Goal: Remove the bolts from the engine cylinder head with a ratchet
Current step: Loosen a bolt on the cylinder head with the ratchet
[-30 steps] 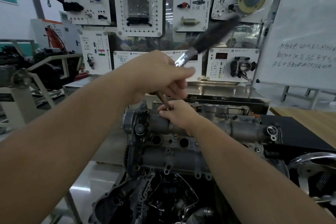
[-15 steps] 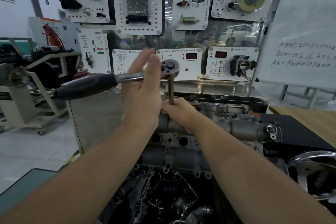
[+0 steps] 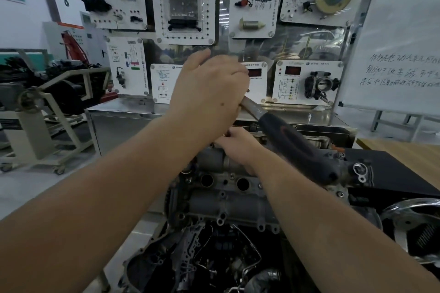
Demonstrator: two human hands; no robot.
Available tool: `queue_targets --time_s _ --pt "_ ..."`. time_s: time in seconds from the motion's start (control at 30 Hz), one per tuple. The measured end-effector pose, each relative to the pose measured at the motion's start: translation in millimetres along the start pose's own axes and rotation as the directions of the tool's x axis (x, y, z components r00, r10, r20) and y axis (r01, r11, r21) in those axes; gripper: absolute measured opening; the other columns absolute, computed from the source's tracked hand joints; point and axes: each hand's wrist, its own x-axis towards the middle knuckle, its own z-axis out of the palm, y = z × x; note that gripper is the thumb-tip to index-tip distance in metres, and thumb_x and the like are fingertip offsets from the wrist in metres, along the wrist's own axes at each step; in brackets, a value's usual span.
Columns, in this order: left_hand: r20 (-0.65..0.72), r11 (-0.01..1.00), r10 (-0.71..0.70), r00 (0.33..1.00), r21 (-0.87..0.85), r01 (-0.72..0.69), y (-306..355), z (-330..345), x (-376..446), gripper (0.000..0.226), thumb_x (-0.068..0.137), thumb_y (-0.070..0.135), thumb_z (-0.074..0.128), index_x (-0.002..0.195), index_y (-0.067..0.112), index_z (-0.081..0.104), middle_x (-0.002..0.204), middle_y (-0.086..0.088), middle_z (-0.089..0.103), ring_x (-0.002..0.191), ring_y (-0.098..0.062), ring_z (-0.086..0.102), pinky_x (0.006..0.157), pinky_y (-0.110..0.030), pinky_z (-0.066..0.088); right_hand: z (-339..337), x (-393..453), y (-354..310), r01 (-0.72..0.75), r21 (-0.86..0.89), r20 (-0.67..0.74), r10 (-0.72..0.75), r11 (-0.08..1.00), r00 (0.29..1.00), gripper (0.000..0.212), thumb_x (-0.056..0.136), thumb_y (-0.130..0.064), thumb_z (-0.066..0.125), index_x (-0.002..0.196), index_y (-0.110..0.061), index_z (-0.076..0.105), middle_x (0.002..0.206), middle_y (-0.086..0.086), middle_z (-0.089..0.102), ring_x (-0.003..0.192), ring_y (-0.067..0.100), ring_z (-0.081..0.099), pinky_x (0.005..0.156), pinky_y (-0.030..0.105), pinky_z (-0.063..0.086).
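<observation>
The left hand (image 3: 209,100) grips the ratchet (image 3: 292,143) near its head; the handle points right and toward the viewer. The right hand (image 3: 238,145) holds the extension down at a bolt on the head (image 3: 226,190). Risk: a tilted extension lets the socket slip and round the bolt. The whiteboard (image 3: 402,31) carries handwriting, unreadable here.

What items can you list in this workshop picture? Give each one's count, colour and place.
ratchet: one, black grip, steel shank, slanting down to the right over the engine.
engine cylinder head: one, grey, centre.
training panels: several, white, back wall.
whiteboard: one, white, handwritten, right.
wooden table: one, brown, right.
engine stand: one, beige, left.
left hand: grips the ratchet near its head.
right hand: rests on the engine cylinder head below the left.
</observation>
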Motion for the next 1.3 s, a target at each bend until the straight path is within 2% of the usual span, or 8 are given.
queue_targets --time_s 0.2,0.4,0.6,0.8,0.93,1.03,1.13,1.3 --pt "0.351 0.975 -0.201 0.914 0.157 0.155 -3 -20 16 0.046 0.09 0.053 0.055 0.06 0.022 0.042 0.063 0.003 0.044 0.055 -0.014 0.045 0.05 -0.026 0.033 -6 2 2 0.035 -0.149 0.053 -0.027 0.988 0.998 0.029 0.095 -0.034 0.059 0.091 -0.007 0.068 0.075 -0.003 0.06 0.071 0.012 0.052 0.071 0.032 0.04" --pt "0.677 0.884 -0.155 0.72 -0.23 0.407 -18 -29 20 0.048 0.087 0.059 0.063 0.061 0.019 0.067 0.051 0.011 0.062 0.056 -0.003 0.057 0.058 -0.03 0.036 -7 -3 -2 0.087 -0.237 0.085 -0.069 0.968 0.994 0.022 0.097 -0.031 0.061 0.092 -0.012 0.072 0.084 0.001 0.068 0.077 0.012 0.056 0.076 0.032 0.045" --pt "0.801 -0.072 -0.207 0.561 -0.585 0.808 -13 -22 14 0.028 0.1 0.03 0.057 0.084 0.009 0.066 0.079 -0.009 0.077 0.08 -0.023 0.077 0.085 -0.038 0.055 -8 -6 -4 0.116 -0.262 0.07 -0.101 0.958 0.992 0.019 0.097 -0.024 0.063 0.097 -0.007 0.073 0.097 0.009 0.072 0.094 0.022 0.063 0.086 0.035 0.048" --pt "0.723 -0.755 -0.616 0.313 -0.655 0.028 14 -8 5 0.024 0.105 0.027 0.049 0.085 0.016 0.056 0.073 -0.006 0.077 0.08 -0.017 0.077 0.074 -0.028 0.059 -6 -7 -6 0.035 -0.161 0.034 -0.03 0.986 0.999 0.033 0.094 -0.018 0.063 0.063 -0.028 0.065 0.073 -0.008 0.066 0.074 0.013 0.057 0.071 0.032 0.045" --pt "0.577 -0.6 -0.775 0.259 -0.8 -0.012 22 9 -15 0.032 0.105 0.042 0.046 0.086 0.024 0.065 0.088 0.002 0.077 0.089 -0.012 0.072 0.079 -0.022 0.055 -5 -7 -8 0.004 -0.15 0.057 0.005 0.989 0.998 0.04 0.093 -0.021 0.058 0.054 -0.029 0.063 0.055 -0.015 0.054 0.06 0.009 0.044 0.064 0.031 0.039" --pt "0.2 0.026 -0.822 0.533 -0.922 0.386 26 23 -34 0.03 0.106 0.046 0.04 0.097 0.051 0.069 0.097 0.025 0.072 0.096 0.009 0.064 0.088 -0.018 0.052 -5 -7 -7 -0.021 -0.061 0.069 0.025 0.998 0.997 0.025 0.092 -0.033 0.064 0.082 -0.012 0.073 0.081 0.002 0.07 0.076 0.017 0.061 0.083 0.037 0.051" --pt "-0.085 0.395 -0.56 0.824 -0.902 0.176 22 26 -37 0.03 0.101 0.034 0.053 0.125 0.02 0.064 0.134 0.007 0.056 0.126 -0.003 0.053 0.102 -0.026 0.049 -7 -9 -8 -0.016 0.032 0.079 0.013 0.999 0.997 0.031 0.087 -0.036 0.066 0.08 -0.007 0.07 0.093 0.014 0.074 0.09 0.032 0.068 0.097 0.053 0.052" --pt "-0.215 0.761 -0.331 0.919 -0.636 0.125 5 36 -22 0.039 0.09 0.015 0.07 0.127 0.005 0.065 0.12 0.007 0.061 0.112 -0.003 0.06 0.103 -0.028 0.049 -11 -13 -14 -0.002 0.0 0.105 0.002 1.0 0.994 0.034 0.097 -0.024 0.058 0.105 0.008 0.066 0.107 0.032 0.064 0.085 0.029 0.058 0.097 0.048 0.05"
